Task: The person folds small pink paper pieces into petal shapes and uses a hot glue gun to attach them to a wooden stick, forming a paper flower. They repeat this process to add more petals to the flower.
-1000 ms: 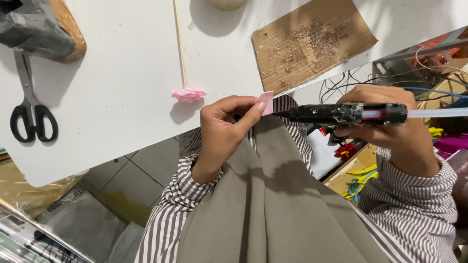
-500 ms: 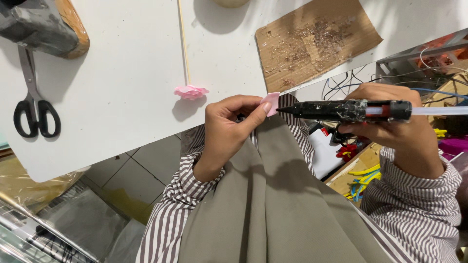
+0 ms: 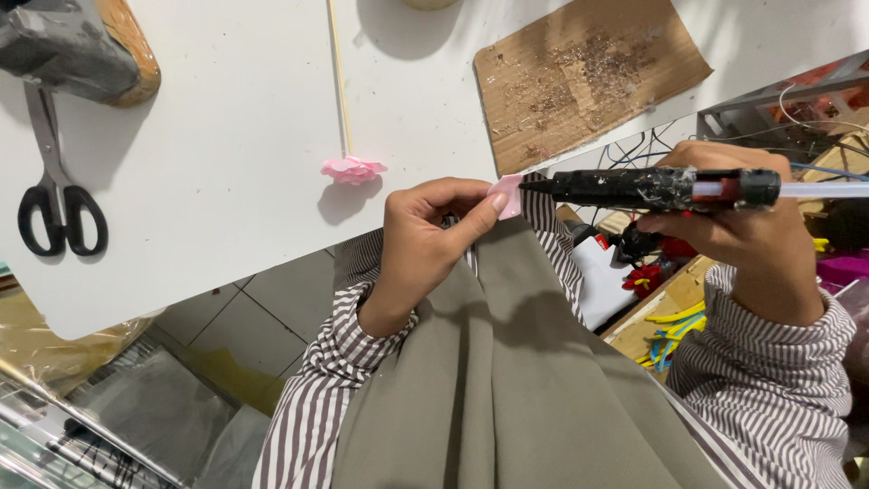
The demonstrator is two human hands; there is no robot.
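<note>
Pink petal (image 3: 505, 196) sits pinched in our left hand (image 3: 425, 237), just past the fingertips. Our right hand (image 3: 733, 231) squeezes the glue gun (image 3: 652, 187), its tip touching the petal. The pink flower (image 3: 353, 169) on its stick (image 3: 337, 77) lies nearby, partly made, we think.
</note>
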